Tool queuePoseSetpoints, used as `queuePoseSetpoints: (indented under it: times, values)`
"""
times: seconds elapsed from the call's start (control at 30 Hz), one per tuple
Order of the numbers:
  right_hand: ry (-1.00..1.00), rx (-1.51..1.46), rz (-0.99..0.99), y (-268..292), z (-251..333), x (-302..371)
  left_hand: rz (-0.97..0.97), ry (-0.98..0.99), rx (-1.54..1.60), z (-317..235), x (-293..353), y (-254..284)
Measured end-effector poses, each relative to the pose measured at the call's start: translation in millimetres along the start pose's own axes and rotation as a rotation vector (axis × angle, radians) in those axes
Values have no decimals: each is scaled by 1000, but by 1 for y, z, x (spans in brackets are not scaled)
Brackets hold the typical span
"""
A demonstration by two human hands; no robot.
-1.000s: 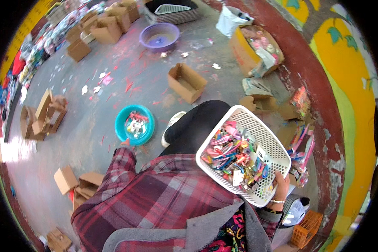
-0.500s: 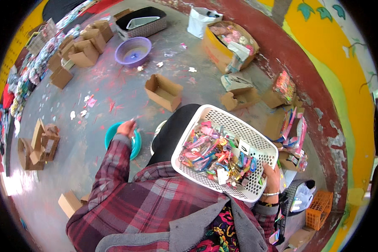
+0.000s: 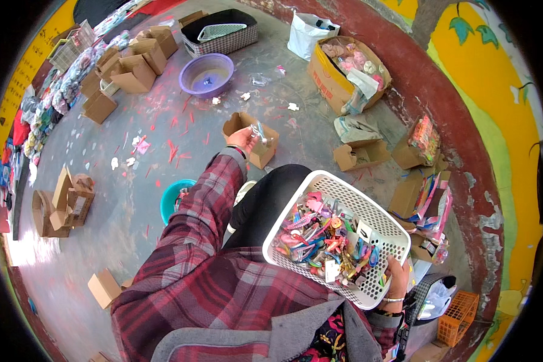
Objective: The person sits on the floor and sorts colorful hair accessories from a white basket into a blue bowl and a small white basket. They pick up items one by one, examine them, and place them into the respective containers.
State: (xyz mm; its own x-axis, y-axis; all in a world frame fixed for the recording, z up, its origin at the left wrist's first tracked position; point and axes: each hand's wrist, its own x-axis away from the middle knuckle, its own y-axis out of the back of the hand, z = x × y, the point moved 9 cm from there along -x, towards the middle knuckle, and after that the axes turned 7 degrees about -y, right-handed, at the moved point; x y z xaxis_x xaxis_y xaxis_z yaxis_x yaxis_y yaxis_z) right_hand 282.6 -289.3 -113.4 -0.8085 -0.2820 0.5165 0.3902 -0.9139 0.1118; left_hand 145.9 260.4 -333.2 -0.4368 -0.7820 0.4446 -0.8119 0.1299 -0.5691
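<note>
A white perforated plastic basket (image 3: 391, 242) rests tilted on my lap, filled with small colourful hair clips and trinkets (image 3: 329, 232). My right hand (image 3: 396, 277) grips its right-hand rim, fingers wrapped around the edge. Stretched forward, my left hand (image 3: 241, 140) pinches a small item in shiny, clear wrapping (image 3: 259, 130), too small to name exactly. That hand is over the left side of an open cardboard box (image 3: 264, 155) on the floor. A teal basin (image 3: 166, 205) stands left of my knee, partly hidden by my sleeve.
Farther off are a purple basin (image 3: 206, 71), a dark-lined basket (image 3: 223, 39) and a large carton of soft pink items (image 3: 329, 87). Cardboard boxes (image 3: 133, 75) line the left. Filled boxes (image 3: 419, 199) and an orange crate (image 3: 458, 320) stand at right; scraps litter the floor.
My left hand has moved from above the teal basin, forward and right, to the cardboard box. The basket remains on my lap in my right hand; the whole view has shifted slightly.
</note>
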Motion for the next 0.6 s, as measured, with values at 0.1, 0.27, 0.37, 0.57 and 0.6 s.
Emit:
queuePoseSetpoints:
  times: [0.1, 0.27, 0.37, 0.57, 0.6]
  values:
    - [1, -9, -19, 1, -2, 2, -139, -3, -12, 12, -17, 21]
    - [43, -21, -20, -3, 5, -2, -242, -355, -788, 12, -55, 101]
    - [-14, -13, -61, -7, 7, 8, 84, -473, -1481, 12, -16, 41]
    - [3, 85, -37, 3, 1, -1, 526, -333, -2050, 58, -18, 38]
    - [-8, 95, -43, 3, 2, 1, 598, -368, -2035, 65, -17, 34]
